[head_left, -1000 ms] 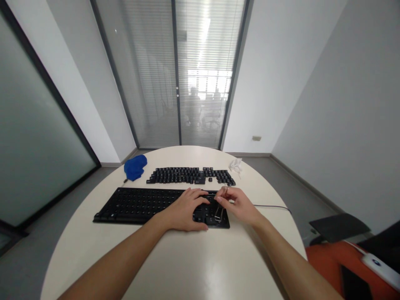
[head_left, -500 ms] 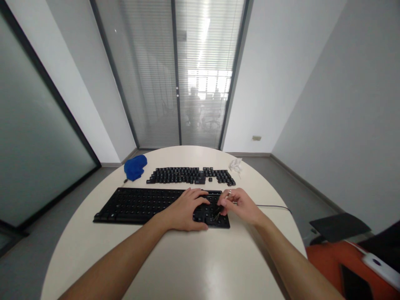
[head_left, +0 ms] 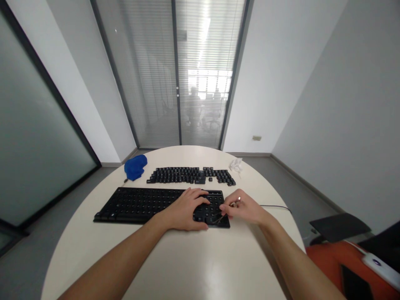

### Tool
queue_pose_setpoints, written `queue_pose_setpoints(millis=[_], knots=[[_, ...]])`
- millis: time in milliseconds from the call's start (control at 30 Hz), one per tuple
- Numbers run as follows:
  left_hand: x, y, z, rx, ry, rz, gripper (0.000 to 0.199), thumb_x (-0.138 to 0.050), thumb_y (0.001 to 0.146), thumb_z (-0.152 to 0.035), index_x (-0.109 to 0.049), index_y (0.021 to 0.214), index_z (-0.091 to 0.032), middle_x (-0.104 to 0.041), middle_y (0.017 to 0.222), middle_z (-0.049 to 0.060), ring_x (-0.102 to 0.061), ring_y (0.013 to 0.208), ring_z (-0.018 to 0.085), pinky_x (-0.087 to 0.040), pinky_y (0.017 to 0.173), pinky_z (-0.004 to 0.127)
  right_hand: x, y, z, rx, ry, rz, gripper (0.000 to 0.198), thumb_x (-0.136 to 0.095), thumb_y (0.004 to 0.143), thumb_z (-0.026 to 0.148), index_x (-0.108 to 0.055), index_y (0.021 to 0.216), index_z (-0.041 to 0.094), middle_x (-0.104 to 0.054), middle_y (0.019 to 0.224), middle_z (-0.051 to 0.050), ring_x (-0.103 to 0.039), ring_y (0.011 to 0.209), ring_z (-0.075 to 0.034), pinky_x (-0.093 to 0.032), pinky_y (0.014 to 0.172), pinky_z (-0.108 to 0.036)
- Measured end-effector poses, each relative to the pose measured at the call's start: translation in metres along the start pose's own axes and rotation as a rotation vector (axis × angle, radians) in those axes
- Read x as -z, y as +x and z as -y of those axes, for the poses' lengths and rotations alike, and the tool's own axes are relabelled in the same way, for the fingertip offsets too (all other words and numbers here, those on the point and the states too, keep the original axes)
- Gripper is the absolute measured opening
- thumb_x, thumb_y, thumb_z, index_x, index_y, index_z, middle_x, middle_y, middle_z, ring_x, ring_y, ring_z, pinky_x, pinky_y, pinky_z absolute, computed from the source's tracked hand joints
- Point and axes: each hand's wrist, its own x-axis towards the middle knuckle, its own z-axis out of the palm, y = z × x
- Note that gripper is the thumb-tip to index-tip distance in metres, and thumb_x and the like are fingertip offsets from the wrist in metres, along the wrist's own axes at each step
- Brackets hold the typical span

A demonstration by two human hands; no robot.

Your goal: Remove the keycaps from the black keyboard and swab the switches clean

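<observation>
Black keyboard laid flat, long side set crosswise; rows of small key mounts exposed across most of its face, a stretch right of centre covered from view. Thin wire tool held tilted above the near right corner, prongs slanted down and leftward; contact with the keyboard cannot be made out.

Keyboard on table; keycaps behind; cloth left

No lettering can be read; the loose keycaps, set just beyond the keyboard, are marked too finely for any character to be made out.
</observation>
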Motion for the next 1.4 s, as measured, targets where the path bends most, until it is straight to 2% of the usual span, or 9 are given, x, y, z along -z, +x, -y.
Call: queue_pose_setpoints(millis=[167,367,533,733,933,1100,1233,1400], knots=[[0.000,0.000,0.000,-0.005,0.009,0.000,0.065,-0.081,0.068,-0.049,-0.060,0.123,-0.023,-0.050,0.142,0.015,-0.042,0.133,0.034,-0.026,0.114,0.052,-0.001,0.001,-0.001,0.030,-0.001,0.030,0.038,-0.063,0.086,0.042,-0.076,0.064,0.013,-0.065,0.051,-0.003,-0.050,0.046,-0.011,-0.035,0.045,-0.022],[0.000,0.000,0.000,0.008,0.015,0.006,0.065,-0.081,0.067,-0.049,-0.060,0.123,-0.023,-0.049,0.143,0.014,-0.042,0.134,0.035,-0.025,0.115,0.054,-0.002,0.002,0.000,-0.002,0.054,0.020,0.037,-0.071,0.081,0.043,-0.076,0.064,0.011,-0.065,0.051,-0.004,-0.047,0.045,-0.010,-0.033,0.045,-0.022],[-0.001,0.000,-0.001,0.023,0.028,0.020,0.066,-0.081,0.067,-0.049,-0.059,0.123,-0.023,-0.049,0.143,0.014,-0.042,0.134,0.034,-0.024,0.116,0.054,0.001,0.000,0.005,-0.055,0.119,0.051,0.030,-0.083,0.068,0.042,-0.080,0.070,0.012,-0.068,0.055,-0.005,-0.050,0.048,-0.011,-0.034,0.046,-0.023],[-0.001,0.000,-0.001,0.015,0.021,0.011,0.065,-0.081,0.068,-0.050,-0.060,0.123,-0.023,-0.049,0.143,0.014,-0.042,0.134,0.034,-0.024,0.116,0.055,0.000,-0.002,0.010,-0.090,0.187,0.102,0.031,-0.086,0.064,0.041,-0.081,0.075,0.013,-0.072,0.061,-0.006,-0.057,0.052,-0.013,-0.040,0.050,-0.023],[0.001,0.001,-0.002,0.009,-0.002,0.014,0.066,-0.081,0.067,-0.049,-0.059,0.124,-0.023,-0.050,0.142,0.015,-0.042,0.134,0.035,-0.023,0.116,0.057,-0.003,-0.002,0.013,-0.066,0.122,0.119,0.033,-0.084,0.067,0.043,-0.080,0.081,0.013,-0.072,0.063,-0.006,-0.058,0.056,-0.014,-0.043,0.053,-0.023],[0.000,0.001,0.000,0.007,0.006,0.033,0.069,-0.082,0.066,-0.050,-0.059,0.125,-0.023,-0.049,0.142,0.015,-0.041,0.135,0.035,-0.020,0.117,0.057,-0.006,-0.002,0.017,-0.027,0.099,0.158,0.035,-0.074,0.079,0.046,-0.078,0.084,0.012,-0.073,0.067,-0.008,-0.061,0.057,-0.015,-0.045,0.054,-0.023],[-0.001,0.001,0.001,0.008,0.003,0.025,0.070,-0.083,0.065,-0.050,-0.059,0.125,-0.023,-0.049,0.143,0.015,-0.041,0.135,0.036,-0.020,0.117,0.057,-0.009,-0.001,0.016,-0.042,0.034,0.135,0.039,-0.065,0.086,0.049,-0.074,0.082,0.012,-0.070,0.062,-0.006,-0.057,0.051,-0.013,-0.040,0.048,-0.022],[0.000,0.001,0.000,0.020,0.011,0.033,0.070,-0.083,0.064,-0.049,-0.060,0.123,-0.022,-0.049,0.143,0.014,-0.040,0.136,0.035,-0.019,0.117,0.057,-0.012,0.001,0.020,0.024,-0.048,0.118,0.037,-0.063,0.088,0.047,-0.070,0.079,0.012,-0.066,0.063,-0.003,-0.048,0.050,-0.010,-0.033,0.046,-0.022]])
